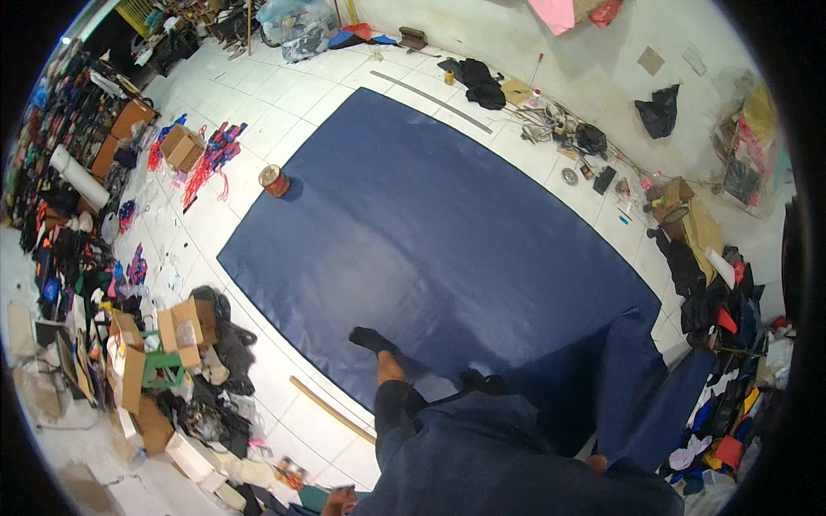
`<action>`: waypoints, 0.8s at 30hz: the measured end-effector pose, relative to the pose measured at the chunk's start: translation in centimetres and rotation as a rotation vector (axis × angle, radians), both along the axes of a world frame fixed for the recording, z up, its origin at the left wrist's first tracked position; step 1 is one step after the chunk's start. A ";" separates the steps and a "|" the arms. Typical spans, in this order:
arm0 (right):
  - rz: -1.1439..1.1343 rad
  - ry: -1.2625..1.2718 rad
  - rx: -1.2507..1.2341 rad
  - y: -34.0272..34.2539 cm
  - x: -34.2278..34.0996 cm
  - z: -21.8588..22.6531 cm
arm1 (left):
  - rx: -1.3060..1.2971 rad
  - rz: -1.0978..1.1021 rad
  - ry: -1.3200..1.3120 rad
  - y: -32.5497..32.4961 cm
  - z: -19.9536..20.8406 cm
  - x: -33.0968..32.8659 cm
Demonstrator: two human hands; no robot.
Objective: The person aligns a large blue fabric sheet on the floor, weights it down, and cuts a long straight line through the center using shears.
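Note:
A large dark blue sheet of smooth, slightly shiny material lies spread over the floor. Its near right part rises in folds toward my right hand, which is mostly hidden by my body and appears closed on the sheet. At the lower edge, left of my body, my left hand is curled; whatever it may hold cannot be made out. A round reddish-brown can stands on the sheet's far left edge. My foot in a black sock rests on the sheet.
White floor tiles surround the sheet. A yellowish strip lies at near left, a long grey strip beyond the far edge. Cardboard boxes and a green stool crowd the left; tools and cables line the wall.

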State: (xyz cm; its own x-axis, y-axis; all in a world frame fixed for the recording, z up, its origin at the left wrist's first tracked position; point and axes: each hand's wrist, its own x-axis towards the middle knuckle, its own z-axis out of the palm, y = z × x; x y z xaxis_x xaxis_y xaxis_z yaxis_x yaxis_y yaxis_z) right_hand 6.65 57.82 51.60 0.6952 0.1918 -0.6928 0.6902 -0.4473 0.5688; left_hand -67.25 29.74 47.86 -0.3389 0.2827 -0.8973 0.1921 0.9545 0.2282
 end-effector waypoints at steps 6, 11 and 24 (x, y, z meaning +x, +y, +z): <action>0.100 0.029 -0.061 5.2 -15.6 -2.9 | -0.090 0.107 0.236 7.2 5.3 -27.2; 0.603 0.095 -0.184 9.1 -25.6 -6.3 | 0.518 -0.499 0.824 26.1 7.6 -60.2; -0.464 -0.434 0.565 31.8 -71.5 0.4 | 0.879 -0.648 0.294 98.7 16.1 -78.1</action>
